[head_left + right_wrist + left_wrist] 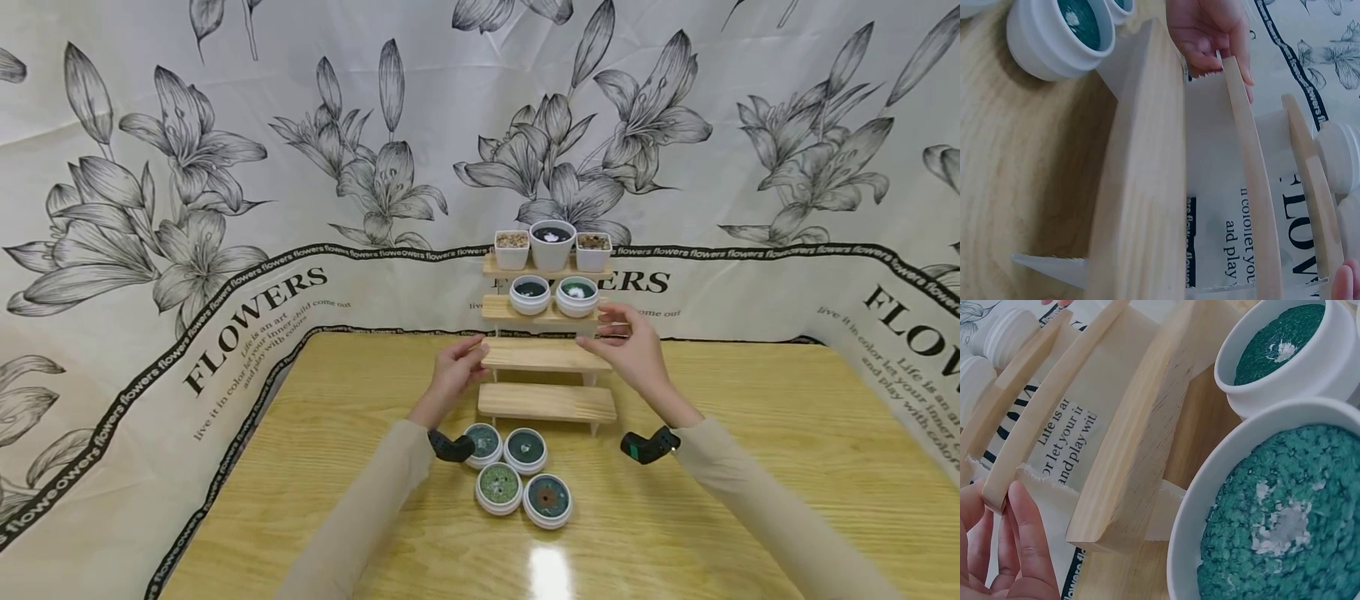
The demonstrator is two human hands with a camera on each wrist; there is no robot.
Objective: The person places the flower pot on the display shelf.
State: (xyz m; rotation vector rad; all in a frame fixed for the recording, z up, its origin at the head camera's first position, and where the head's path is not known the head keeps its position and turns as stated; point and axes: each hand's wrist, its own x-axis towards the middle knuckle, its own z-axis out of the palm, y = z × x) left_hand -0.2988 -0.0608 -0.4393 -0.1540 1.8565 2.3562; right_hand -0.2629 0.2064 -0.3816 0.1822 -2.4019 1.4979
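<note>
A tiered wooden stand with pale, see-through side panels stands on the table. My left hand pinches the left end of its second step from the bottom, fingertips on the plank edge in the left wrist view. Round the stand's right side, my right hand holds it, thumb at the same step and fingers by the step above. Two round white pots, a dark one and a green one, sit on that higher step. The top step carries a larger white pot between two square pots.
Several round white pots with green or dark fill, including a light green one and one with a brown centre, stand before the stand on the wooden table. A flower-printed cloth hangs behind.
</note>
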